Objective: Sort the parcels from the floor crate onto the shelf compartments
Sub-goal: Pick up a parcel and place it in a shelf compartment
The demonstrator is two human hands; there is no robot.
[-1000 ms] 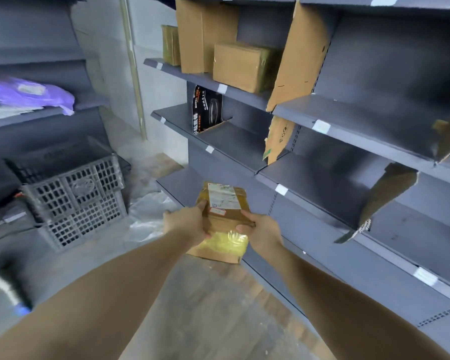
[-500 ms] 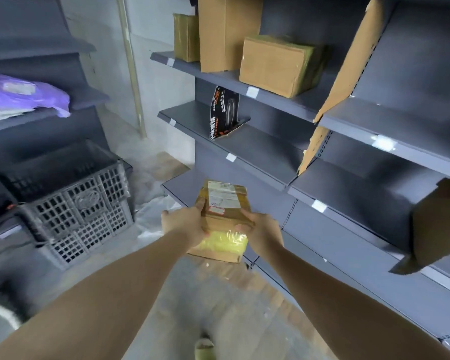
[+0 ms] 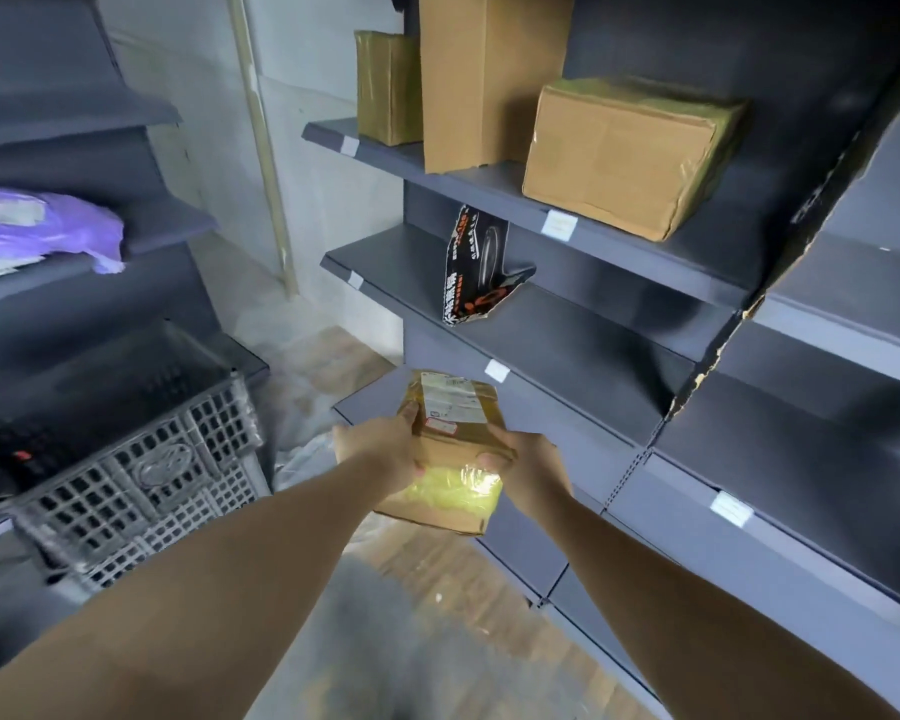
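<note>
I hold a small brown cardboard parcel [image 3: 450,449] with a white label and yellow tape between both hands. My left hand [image 3: 378,449] grips its left side and my right hand [image 3: 528,472] grips its right side. The parcel hangs in front of the lowest level of the grey shelf unit [image 3: 583,356]. The grey plastic floor crate [image 3: 126,459] stands at lower left, apart from my hands; its inside is dark.
On the upper shelf rest a large taped box [image 3: 624,153], a tall cardboard sheet [image 3: 481,75] and a small box [image 3: 385,85]. A black printed packet [image 3: 476,272] leans on the middle shelf. A cardboard divider [image 3: 822,200] separates compartments. A purple bag [image 3: 48,226] lies on the left shelf.
My view has swung left and closer to the shelf, so the shelves shift right and look larger. Both hands keep the parcel at about the same spot in front of me.
</note>
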